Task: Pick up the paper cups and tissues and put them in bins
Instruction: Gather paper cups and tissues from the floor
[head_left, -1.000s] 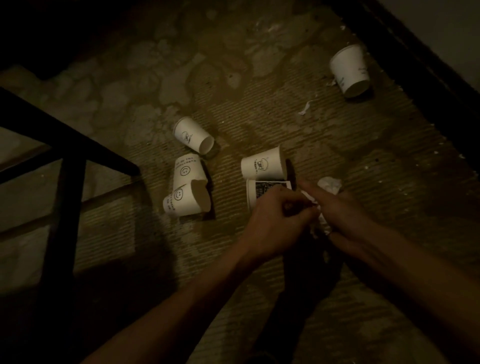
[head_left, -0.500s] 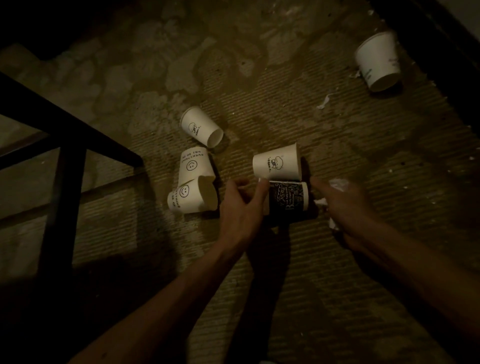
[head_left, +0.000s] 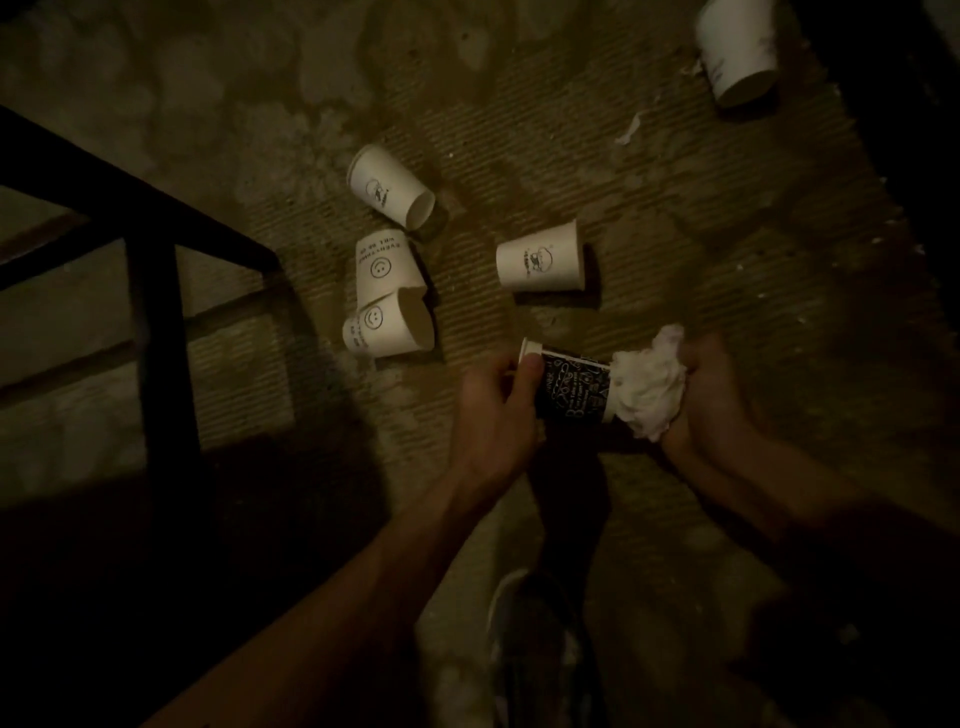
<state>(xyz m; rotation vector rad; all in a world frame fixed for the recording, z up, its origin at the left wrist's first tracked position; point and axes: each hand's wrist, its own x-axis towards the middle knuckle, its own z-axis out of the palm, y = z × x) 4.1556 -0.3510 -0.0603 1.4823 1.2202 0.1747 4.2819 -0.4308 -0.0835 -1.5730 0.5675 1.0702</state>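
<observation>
Head, left fingers (head_left: 531, 371) gripping cup (head_left: 571, 391), right fingers (head_left: 698, 353) tissue (head_left: 647, 387)

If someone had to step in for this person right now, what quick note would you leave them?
Left hand grips the black printed cup; right hand holds the crumpled tissue at its right end.
Lying on the floor: upper smiley cup touching lower smiley cup, tilted white cup above them, middle white cup, far corner cup, small tissue scrap.
No bin in view; nothing seen binned.
Left: bin cup and tissue, then collect the rest.
</observation>
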